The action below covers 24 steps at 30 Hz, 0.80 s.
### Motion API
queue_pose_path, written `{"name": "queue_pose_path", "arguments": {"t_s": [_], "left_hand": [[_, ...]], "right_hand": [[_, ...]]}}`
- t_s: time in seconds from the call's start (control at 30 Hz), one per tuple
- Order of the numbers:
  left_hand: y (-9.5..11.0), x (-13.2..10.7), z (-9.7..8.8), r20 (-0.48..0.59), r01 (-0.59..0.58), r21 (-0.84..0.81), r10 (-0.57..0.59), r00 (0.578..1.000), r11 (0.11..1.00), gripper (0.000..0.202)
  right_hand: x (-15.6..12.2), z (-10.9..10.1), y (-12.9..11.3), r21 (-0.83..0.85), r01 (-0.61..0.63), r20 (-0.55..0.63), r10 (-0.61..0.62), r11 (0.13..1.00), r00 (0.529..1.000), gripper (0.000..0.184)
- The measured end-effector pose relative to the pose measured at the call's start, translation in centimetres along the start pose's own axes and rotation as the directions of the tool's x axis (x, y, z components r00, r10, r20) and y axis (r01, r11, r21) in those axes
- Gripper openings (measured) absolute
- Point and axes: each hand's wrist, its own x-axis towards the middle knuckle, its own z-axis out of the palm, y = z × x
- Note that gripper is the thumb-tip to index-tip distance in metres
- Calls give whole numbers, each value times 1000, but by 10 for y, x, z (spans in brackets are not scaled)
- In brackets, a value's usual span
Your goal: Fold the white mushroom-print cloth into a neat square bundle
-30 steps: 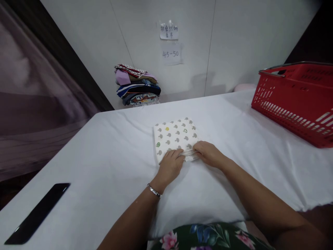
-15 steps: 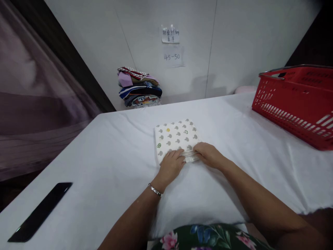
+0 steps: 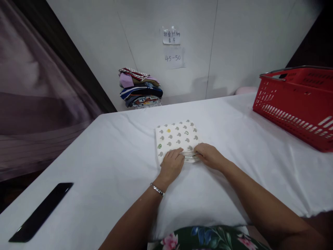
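A folded white cloth with grey mushroom prints (image 3: 176,136) lies in the middle of the white-covered table (image 3: 109,163). My left hand (image 3: 171,165) grips its near edge on the left, fingers curled over the folded layers. My right hand (image 3: 209,155) pinches the same near edge on the right. The two hands almost touch at the edge. A silver bracelet sits on my left wrist.
A red plastic basket (image 3: 299,104) stands at the table's right. A stack of folded clothes (image 3: 139,88) rests against the back wall. A black flat object (image 3: 41,211) lies near the table's front left. Paper notes hang on the wall.
Both hands stay on the cloth's near edge; only the camera view has shifted slightly.
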Motion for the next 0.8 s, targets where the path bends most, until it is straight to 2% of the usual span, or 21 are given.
{"name": "queue_pose_path", "arguments": {"t_s": [0.2, 0.43, 0.6, 0.8], "left_hand": [[1, 1, 5, -12, -9, 10, 9, 1000, 1000, 8], [3, 2, 5, -9, 34, 46, -33, 999, 998, 6], [2, 1, 7, -35, 25, 55, -23, 999, 998, 10], [0, -2, 8, -16, -4, 44, 5, 1000, 999, 15]], "right_hand": [[-1, -1, -1, -9, 8, 9, -8, 1000, 1000, 14], [-2, 5, 0, -45, 137, -4, -137, 990, 991, 35], [1, 8, 0, -137, 111, -40, -118, 984, 992, 23], [-1, 8, 3, -154, 117, -42, -125, 981, 991, 21]]}}
